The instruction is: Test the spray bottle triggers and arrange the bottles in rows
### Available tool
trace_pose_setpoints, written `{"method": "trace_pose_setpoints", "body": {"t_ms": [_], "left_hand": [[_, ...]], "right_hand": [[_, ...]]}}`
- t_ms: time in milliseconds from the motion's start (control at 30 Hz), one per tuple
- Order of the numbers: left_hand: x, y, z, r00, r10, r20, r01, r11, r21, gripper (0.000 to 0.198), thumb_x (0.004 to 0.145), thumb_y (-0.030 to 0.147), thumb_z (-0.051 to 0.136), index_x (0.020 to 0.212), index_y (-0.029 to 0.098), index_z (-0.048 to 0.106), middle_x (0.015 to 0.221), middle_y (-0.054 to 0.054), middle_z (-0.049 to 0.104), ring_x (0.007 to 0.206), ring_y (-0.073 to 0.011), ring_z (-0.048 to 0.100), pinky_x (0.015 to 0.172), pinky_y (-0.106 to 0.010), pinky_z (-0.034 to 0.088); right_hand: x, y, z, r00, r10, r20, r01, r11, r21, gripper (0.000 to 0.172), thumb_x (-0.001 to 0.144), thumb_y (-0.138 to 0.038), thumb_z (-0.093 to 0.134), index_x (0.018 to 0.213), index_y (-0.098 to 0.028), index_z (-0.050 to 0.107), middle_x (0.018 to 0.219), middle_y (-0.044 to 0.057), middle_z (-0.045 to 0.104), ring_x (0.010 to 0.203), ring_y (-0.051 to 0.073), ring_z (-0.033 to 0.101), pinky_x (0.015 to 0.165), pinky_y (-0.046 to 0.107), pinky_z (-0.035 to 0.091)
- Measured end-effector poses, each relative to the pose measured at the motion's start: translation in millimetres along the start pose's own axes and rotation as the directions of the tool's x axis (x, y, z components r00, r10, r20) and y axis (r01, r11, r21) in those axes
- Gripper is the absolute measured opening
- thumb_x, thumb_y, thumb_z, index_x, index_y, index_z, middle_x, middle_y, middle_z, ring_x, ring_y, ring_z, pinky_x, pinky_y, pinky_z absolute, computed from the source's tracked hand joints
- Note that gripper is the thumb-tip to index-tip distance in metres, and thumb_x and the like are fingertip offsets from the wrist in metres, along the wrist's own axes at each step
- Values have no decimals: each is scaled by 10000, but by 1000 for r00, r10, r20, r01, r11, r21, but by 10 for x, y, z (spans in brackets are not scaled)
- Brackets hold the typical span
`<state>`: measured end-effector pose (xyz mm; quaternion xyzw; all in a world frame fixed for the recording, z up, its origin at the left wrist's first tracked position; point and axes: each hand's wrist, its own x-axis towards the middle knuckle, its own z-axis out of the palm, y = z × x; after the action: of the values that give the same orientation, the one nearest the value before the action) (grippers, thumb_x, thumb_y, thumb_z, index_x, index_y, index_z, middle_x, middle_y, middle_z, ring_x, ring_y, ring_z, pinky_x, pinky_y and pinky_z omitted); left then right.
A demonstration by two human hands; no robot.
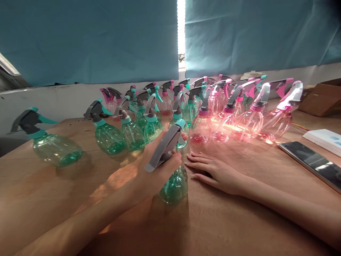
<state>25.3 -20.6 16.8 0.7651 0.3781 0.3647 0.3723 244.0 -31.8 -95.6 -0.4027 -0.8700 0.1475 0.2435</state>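
Observation:
My left hand is closed around the neck of a green spray bottle with a grey and teal trigger head. The bottle stands about upright near the middle of the table; the hand hides its collar and trigger. To its right, my right hand lies palm down on the wood, fingers stretched out and holding nothing. Behind my hands are green spray bottles on the left and pink spray bottles on the right. One green spray bottle stands apart at the far left.
A smartphone lies on the wooden table at the right, beside a white box. Further back sits a cardboard box. Blue-green blinds hang over the window behind the bottles.

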Motion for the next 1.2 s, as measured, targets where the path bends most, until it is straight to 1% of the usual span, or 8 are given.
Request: {"method": "trace_pose_setpoints", "body": {"t_ms": [367, 500, 733, 833, 933, 1000, 1133, 1200], "left_hand": [[-27, -22, 26, 999, 36, -28, -37, 999, -16, 360, 786, 239, 492, 1133, 241, 589, 632, 26, 552, 646, -181, 572, 566, -302, 408], [-20, -41, 17, 998, 54, -15, -54, 998, -25, 378, 793, 234, 500, 1157, 232, 603, 702, 5, 601, 664, -176, 567, 600, -311, 431], [-18, -37, 14, 999, 51, -18, -51, 998, -33, 330, 799, 215, 515, 1115, 233, 608, 784, 1, 652, 590, -141, 501, 631, -320, 435], [-18, -37, 17, 998, 62, -23, -62, 998, -28, 268, 790, 207, 519, 1045, 228, 600, 711, 20, 592, 586, -139, 482, 615, -306, 416], [-15, -38, 22, 997, 71, -29, -72, 997, -16, 255, 795, 208, 504, 1035, 232, 587, 601, 58, 468, 536, -129, 410, 558, -286, 374], [-13, -31, 23, 996, 89, -30, -90, 996, -13, 263, 782, 196, 500, 1029, 230, 586, 585, 72, 414, 520, -121, 365, 539, -275, 358], [-18, 16, 4, 993, 106, -50, -105, 994, 15, 121, 741, 184, 510, 846, 216, 562, 589, 71, 366, 527, -112, 348, 540, -265, 347], [-28, 46, -11, 994, 98, -47, -97, 995, 20, 110, 733, 181, 501, 822, 214, 556, 579, 72, 360, 513, -111, 342, 532, -267, 337]], "right_hand": [[2, 20, 4, 1000, -6, 17, 6, 1000, -13, 453, 994, -427, 469, 1417, -270, 513, 1476, 58, 498, 1408, 279, 381, 1160, 511, 329], [6, 3, -9, 999, -2, 33, 3, 1000, -23, 461, 999, -437, 451, 1408, -237, 526, 1483, 77, 487, 1413, 285, 371, 1151, 511, 344], [-10, 23, 6, 999, 13, 42, -12, 1000, -21, 459, 996, -435, 462, 1409, -247, 524, 1491, 67, 477, 1418, 280, 361, 1170, 511, 307], [-11, 28, 9, 999, 11, 35, -11, 1000, -13, 455, 994, -439, 468, 1409, -261, 523, 1482, 61, 490, 1414, 279, 369, 1161, 518, 320], [-11, 32, 12, 1000, 7, 26, -7, 1000, -8, 460, 994, -443, 465, 1414, -262, 516, 1477, 63, 496, 1408, 279, 380, 1155, 519, 332], [-14, 37, 14, 1000, 5, 28, -5, 1000, -11, 470, 995, -445, 462, 1419, -249, 512, 1478, 69, 493, 1407, 281, 381, 1157, 511, 330], [-19, 48, 20, 999, 6, 32, -5, 1000, -16, 470, 996, -443, 459, 1418, -245, 516, 1483, 67, 487, 1411, 284, 373, 1159, 504, 330], [-19, 48, 20, 1000, 1, 24, -1, 1000, -5, 462, 993, -440, 468, 1411, -252, 525, 1482, 65, 489, 1409, 287, 377, 1154, 501, 341]]}}
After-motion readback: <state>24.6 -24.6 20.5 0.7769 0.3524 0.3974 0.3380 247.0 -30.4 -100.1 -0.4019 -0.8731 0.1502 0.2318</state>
